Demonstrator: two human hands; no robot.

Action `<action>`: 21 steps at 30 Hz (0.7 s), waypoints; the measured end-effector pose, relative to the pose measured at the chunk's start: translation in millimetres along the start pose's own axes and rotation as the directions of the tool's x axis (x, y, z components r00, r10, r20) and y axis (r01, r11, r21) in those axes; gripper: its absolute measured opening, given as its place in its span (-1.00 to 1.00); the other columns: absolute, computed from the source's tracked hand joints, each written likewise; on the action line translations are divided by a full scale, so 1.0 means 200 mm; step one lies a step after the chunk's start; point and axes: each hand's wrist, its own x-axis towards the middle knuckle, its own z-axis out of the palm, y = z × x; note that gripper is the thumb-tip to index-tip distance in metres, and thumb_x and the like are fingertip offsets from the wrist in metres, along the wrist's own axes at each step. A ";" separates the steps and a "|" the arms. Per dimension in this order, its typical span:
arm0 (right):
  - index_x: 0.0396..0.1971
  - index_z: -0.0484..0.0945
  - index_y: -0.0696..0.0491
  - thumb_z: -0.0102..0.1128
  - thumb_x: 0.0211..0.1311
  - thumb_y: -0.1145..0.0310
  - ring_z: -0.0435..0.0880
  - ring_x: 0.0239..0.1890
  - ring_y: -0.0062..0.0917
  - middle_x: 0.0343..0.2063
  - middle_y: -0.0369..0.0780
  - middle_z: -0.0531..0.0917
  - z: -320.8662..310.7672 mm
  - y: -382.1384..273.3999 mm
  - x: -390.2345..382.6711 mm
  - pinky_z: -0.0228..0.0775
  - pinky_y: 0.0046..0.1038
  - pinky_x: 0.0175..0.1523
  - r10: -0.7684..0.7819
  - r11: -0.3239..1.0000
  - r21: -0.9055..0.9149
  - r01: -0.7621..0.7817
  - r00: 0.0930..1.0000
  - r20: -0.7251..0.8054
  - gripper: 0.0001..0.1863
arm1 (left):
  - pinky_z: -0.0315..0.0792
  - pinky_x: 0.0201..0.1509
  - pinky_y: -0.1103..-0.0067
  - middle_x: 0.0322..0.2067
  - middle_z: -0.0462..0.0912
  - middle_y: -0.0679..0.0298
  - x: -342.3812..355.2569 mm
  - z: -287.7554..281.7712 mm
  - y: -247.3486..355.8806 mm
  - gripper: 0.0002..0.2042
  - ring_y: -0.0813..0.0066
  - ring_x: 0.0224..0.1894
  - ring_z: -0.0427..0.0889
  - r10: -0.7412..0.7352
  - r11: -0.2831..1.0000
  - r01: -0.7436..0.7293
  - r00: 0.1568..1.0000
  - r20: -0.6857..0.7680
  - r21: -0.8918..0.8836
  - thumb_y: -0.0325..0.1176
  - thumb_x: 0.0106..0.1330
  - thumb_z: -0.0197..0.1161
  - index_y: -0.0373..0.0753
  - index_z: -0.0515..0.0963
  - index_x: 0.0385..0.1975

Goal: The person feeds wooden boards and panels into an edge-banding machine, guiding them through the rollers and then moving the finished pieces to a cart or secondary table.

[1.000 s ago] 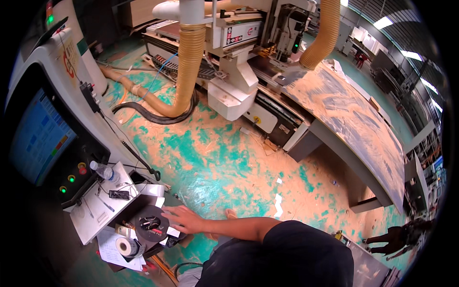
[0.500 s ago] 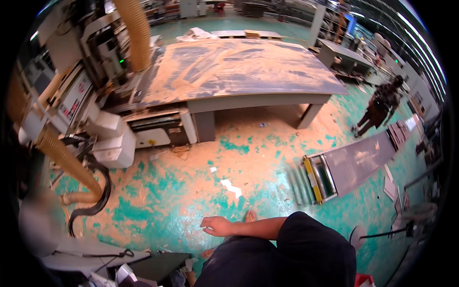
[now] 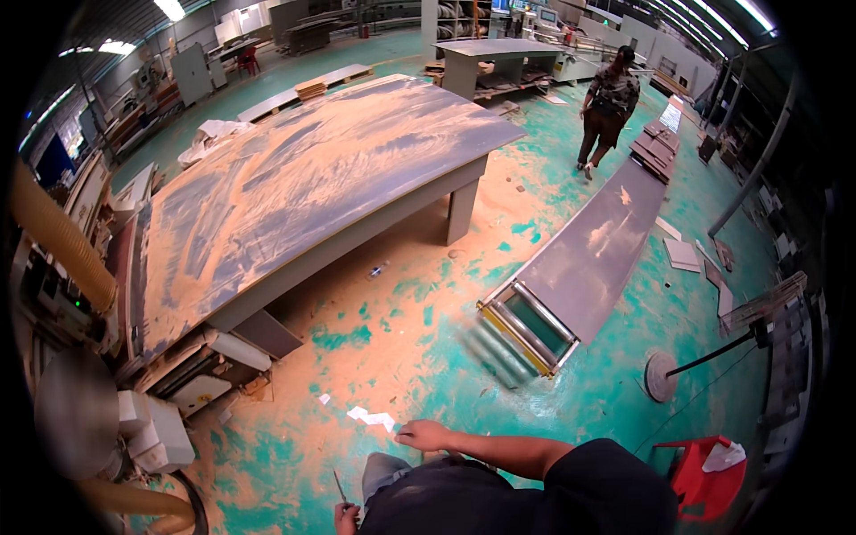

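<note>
My left hand shows at the lower edge, closed round a thin, pointed, greyish tool that sticks up from it; its exact kind is too small to tell. In front of my body, my right hand hangs with loosely bent fingers, and nothing shows in it. Beyond the right fingertips, white scraps lie on the dusty green floor. Ahead to the left stands a large table, its dark top strewn with light-brown dust.
To the right runs a low roller conveyor bearing a long grey-brown surface. A person stands past the table. Nearer are a round-based stand and a red chair. A machine with a ribbed hose is at left.
The view has turned right, so the table sits farther left and the red chair shows more. My left hand with the thin tool has come into view. My right hand stays before my body.
</note>
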 end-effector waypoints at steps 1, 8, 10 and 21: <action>0.12 0.66 0.05 0.01 0.57 -0.14 0.73 0.05 -0.10 0.04 -0.06 0.73 -0.08 0.00 0.06 0.55 -0.11 0.15 -0.032 0.995 0.093 0.039 0.997 -0.076 -0.43 | 0.49 -0.08 0.31 -0.27 0.60 0.12 0.08 0.05 0.21 -0.56 0.12 -0.22 0.56 0.219 0.965 -0.222 0.975 0.037 0.142 -0.22 0.05 0.55 -0.21 0.64 -0.07; 0.18 0.63 0.10 0.03 0.65 -0.08 0.80 -0.07 -0.51 -0.02 -0.18 0.72 -0.82 -0.04 0.35 0.66 -0.41 0.04 0.088 0.641 0.767 -0.004 0.994 -0.069 -0.46 | 0.42 0.09 0.21 -0.14 0.54 0.12 0.14 0.68 1.94 -0.49 0.07 -0.04 0.53 0.729 0.265 -0.831 0.505 0.462 0.489 -0.22 -0.06 0.59 -0.14 0.65 -0.04; 0.11 0.66 0.12 0.11 0.64 0.01 0.81 -0.15 -0.56 -0.10 -0.21 0.75 -1.05 0.02 0.44 0.69 -0.49 -0.03 0.072 0.598 0.800 0.044 0.992 -0.108 -0.54 | 0.36 0.17 0.16 -0.08 0.53 0.11 0.17 0.86 2.30 -0.47 0.04 0.04 0.50 0.725 0.108 -0.841 0.431 0.536 0.530 -0.21 -0.07 0.59 -0.12 0.65 -0.02; -0.18 0.74 0.08 0.13 0.63 -0.03 0.64 -0.26 -0.72 -0.33 -0.38 0.74 -2.32 0.60 0.19 0.49 -0.57 -0.11 0.273 0.530 0.848 -0.007 0.948 -0.163 -0.54 | 0.29 0.23 0.19 0.01 0.52 0.11 0.64 2.21 3.83 -0.43 0.05 0.15 0.47 0.404 -0.236 -0.971 -0.067 0.912 0.033 -0.17 -0.04 0.53 -0.06 0.63 0.08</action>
